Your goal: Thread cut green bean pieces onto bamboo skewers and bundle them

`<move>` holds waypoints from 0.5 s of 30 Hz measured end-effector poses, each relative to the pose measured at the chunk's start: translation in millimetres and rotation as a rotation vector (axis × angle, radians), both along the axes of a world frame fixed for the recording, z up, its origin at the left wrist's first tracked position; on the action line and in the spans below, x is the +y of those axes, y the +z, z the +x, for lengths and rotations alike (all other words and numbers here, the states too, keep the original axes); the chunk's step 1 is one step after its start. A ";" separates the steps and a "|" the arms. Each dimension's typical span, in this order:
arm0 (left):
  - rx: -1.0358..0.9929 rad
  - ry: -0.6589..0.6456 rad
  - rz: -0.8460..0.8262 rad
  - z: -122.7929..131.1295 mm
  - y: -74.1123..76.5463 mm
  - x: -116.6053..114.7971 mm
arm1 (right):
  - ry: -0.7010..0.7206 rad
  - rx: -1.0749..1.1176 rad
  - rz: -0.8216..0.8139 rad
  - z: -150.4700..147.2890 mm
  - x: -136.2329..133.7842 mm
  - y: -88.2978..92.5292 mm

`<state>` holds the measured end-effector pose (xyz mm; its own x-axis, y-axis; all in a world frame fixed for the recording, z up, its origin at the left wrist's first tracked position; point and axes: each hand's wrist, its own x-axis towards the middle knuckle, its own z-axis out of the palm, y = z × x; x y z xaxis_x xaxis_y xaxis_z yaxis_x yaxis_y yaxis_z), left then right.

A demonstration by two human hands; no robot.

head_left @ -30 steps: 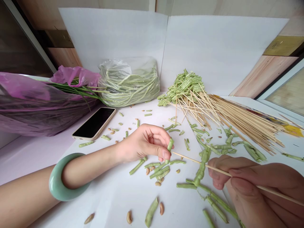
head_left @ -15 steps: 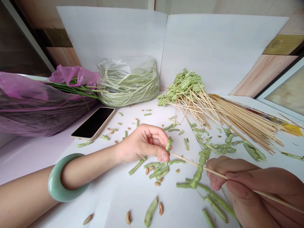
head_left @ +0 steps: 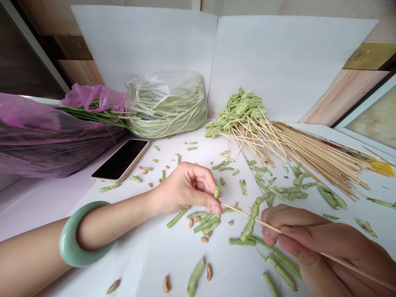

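Observation:
My left hand pinches a short green bean piece between thumb and fingers, and its lower end is hidden behind my thumb. My right hand grips a long bamboo skewer, whose tip reaches my left thumb. Under the skewer lies a twisted green bean strip on the white paper, just left of my right fingers. Several cut bean pieces and tan beans lie around both hands. A pale green jade bangle circles my left wrist.
Behind stand a bundle of skewered beans, a loose pile of bamboo skewers, and a clear bag of long beans. A phone and a pink plastic bag lie left. White boards stand behind.
My right hand has moved left, carrying the skewer tip closer to my left thumb. Less of the bean piece shows above my left thumb. My left hand has barely moved.

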<state>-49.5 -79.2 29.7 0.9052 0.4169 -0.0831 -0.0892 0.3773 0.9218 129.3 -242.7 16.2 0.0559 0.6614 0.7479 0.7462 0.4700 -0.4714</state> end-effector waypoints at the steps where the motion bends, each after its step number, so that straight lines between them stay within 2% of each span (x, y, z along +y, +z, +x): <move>1: -0.001 -0.007 0.004 -0.1 -0.7 0.2 | -0.063 0.049 -0.001 -2.8 0.3 -0.4; 4: 0.002 -0.027 0.012 0.2 -2.1 0.3 | -0.194 0.177 0.016 -11.8 0.9 -0.4; 8: -0.002 0.021 -0.001 1.5 0.3 -0.4 | -0.224 0.227 0.028 -17.2 1.0 2.8; 11: -0.063 0.047 -0.013 2.0 2.5 -0.8 | -0.206 0.165 0.008 -15.8 2.0 10.2; 15: -0.167 0.079 0.020 1.6 1.5 -0.8 | -0.096 -0.038 -0.020 -11.9 5.9 26.2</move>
